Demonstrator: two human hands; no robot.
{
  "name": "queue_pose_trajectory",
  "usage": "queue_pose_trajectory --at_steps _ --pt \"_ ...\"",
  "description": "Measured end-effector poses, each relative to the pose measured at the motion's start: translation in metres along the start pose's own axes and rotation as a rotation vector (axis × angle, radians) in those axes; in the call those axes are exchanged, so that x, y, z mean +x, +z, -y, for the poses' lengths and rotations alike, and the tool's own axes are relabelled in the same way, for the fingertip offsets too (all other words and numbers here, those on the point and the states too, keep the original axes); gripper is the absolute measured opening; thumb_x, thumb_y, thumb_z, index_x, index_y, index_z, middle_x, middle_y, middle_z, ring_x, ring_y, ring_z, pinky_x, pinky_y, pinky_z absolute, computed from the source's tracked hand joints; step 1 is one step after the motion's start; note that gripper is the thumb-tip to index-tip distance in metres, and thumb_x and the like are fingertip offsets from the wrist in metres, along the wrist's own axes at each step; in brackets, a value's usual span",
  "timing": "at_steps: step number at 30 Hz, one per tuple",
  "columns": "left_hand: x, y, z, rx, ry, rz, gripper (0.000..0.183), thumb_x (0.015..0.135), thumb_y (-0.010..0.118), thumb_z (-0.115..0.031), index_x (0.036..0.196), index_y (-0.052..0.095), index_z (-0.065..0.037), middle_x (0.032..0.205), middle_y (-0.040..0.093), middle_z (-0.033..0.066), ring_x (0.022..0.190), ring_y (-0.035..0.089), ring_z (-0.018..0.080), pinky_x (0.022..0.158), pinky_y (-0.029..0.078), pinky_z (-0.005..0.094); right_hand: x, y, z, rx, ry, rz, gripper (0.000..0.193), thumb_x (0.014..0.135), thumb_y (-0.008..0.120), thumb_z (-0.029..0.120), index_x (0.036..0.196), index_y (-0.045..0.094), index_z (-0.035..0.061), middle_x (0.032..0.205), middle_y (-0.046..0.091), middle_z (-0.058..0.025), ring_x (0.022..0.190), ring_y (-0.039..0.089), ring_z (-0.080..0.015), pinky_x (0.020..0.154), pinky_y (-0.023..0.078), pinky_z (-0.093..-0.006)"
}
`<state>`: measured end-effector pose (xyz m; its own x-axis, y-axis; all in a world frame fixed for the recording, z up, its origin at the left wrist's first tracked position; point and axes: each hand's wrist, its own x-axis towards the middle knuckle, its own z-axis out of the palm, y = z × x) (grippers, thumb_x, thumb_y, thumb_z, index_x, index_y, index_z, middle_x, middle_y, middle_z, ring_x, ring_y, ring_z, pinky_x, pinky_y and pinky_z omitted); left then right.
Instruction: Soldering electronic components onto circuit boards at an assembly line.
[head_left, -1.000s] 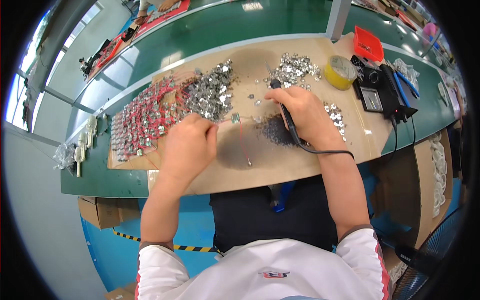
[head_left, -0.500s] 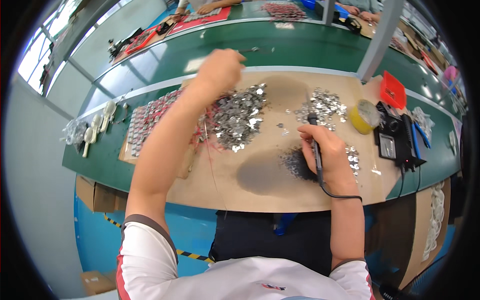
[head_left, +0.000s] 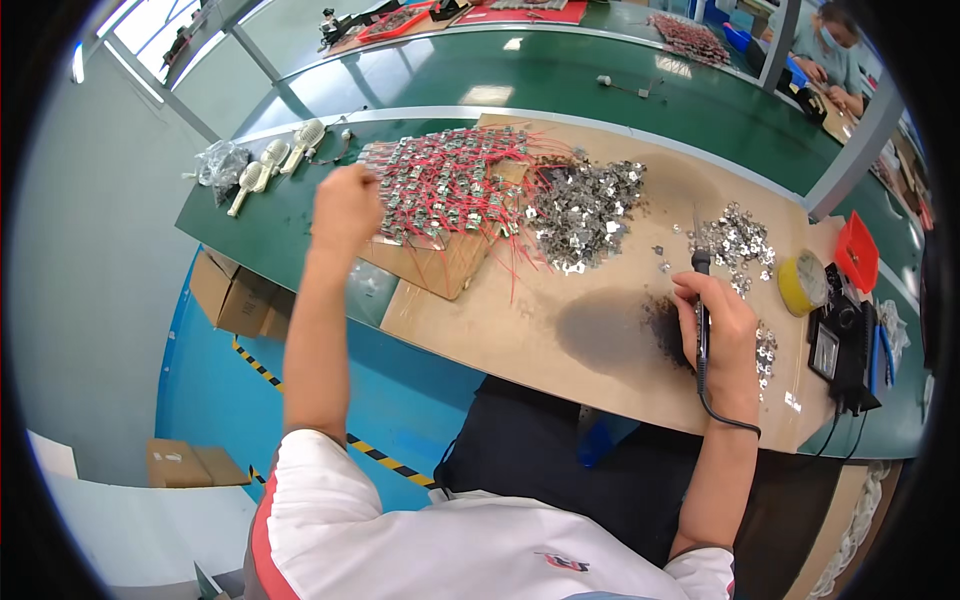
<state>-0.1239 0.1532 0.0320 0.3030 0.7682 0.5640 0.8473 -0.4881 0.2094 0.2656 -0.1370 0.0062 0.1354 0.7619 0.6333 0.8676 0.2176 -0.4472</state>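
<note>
My right hand (head_left: 728, 330) is wrapped round a black soldering iron (head_left: 703, 325), its thin tip pointing away from me beside a small pile of shiny metal pieces (head_left: 745, 245). Its cable loops round by my wrist. Far to the left, my left hand (head_left: 347, 208) is closed at the left edge of a batch of small green circuit boards with red wires (head_left: 450, 185). Whatever its fingers pinch, if anything, is hidden. The boards lie in rows partly over a wooden board (head_left: 440, 268). A larger heap of metal pieces (head_left: 590, 215) sits between my hands.
Brown card (head_left: 510, 335) covers the green bench. At right stand a yellow roll (head_left: 802, 283), a red tray (head_left: 857, 250) and a black soldering station (head_left: 842, 335). Pale-handled items (head_left: 270, 165) and a plastic bag (head_left: 220, 168) lie at left. A co-worker (head_left: 835, 60) sits across, behind a grey post (head_left: 855, 150).
My left hand has come back from beyond the metal heap to the left edge of the boards. The view has swung left. My right hand still holds the soldering iron.
</note>
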Motion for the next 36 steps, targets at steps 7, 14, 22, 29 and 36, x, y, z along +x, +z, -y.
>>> queue_pose_trajectory --at_steps 7,14,22,29,36 --pt "0.018 0.014 0.097 0.089 -0.061 0.287 0.022 0.086 0.064 -0.006 0.102 0.078 -0.001 0.1 0.076 0.0238 0.098 0.074 0.0406 0.09 0.059 0.0455 -0.007 -0.008 -0.005 0.009 0.057 0.04 0.037 0.082 0.075 -0.011 0.114 0.071 0.0069 0.089 0.069 -0.0117 0.085 0.071 -0.0302 0.076 0.056 -0.0389" --pt "0.011 -0.01 0.13 0.139 0.101 0.32 0.027 0.081 0.068 -0.006 0.105 0.077 0.002 0.097 0.079 0.0219 0.087 0.078 0.0361 0.081 0.06 0.0437 0.001 -0.005 -0.005 0.049 0.083 0.081 0.036 0.083 0.072 -0.011 0.115 0.071 0.0058 0.09 0.068 -0.0119 0.088 0.07 -0.0311 0.08 0.056 -0.0396" --pt "0.035 -0.005 0.098 0.031 0.045 0.582 0.017 0.09 0.07 -0.006 0.1 0.073 0.007 0.089 0.077 0.0213 0.073 0.075 0.0329 0.069 0.058 0.0416 -0.012 -0.016 -0.015 0.019 0.103 0.097 0.035 0.083 0.071 -0.011 0.114 0.071 0.0061 0.093 0.07 -0.011 0.09 0.07 -0.0304 0.081 0.057 -0.0396" --pt "0.042 -0.02 0.156 0.404 0.226 0.069 0.021 0.096 0.072 -0.01 0.112 0.074 0.003 0.099 0.075 0.0234 0.081 0.074 0.0335 0.072 0.058 0.0427 -0.007 -0.013 -0.01 0.023 0.073 0.087 0.033 0.084 0.072 -0.01 0.113 0.07 0.0059 0.092 0.07 -0.0095 0.09 0.07 -0.0294 0.081 0.057 -0.0397" --pt "-0.007 -0.069 -0.055 -0.28 0.107 0.241 0.019 0.098 0.071 -0.007 0.116 0.072 -0.002 0.108 0.073 0.0133 0.097 0.072 0.0217 0.08 0.057 0.0375 -0.008 -0.015 -0.009 0.033 0.07 0.079 0.034 0.084 0.073 -0.009 0.114 0.07 0.006 0.091 0.07 -0.0088 0.09 0.07 -0.0282 0.081 0.057 -0.0394"
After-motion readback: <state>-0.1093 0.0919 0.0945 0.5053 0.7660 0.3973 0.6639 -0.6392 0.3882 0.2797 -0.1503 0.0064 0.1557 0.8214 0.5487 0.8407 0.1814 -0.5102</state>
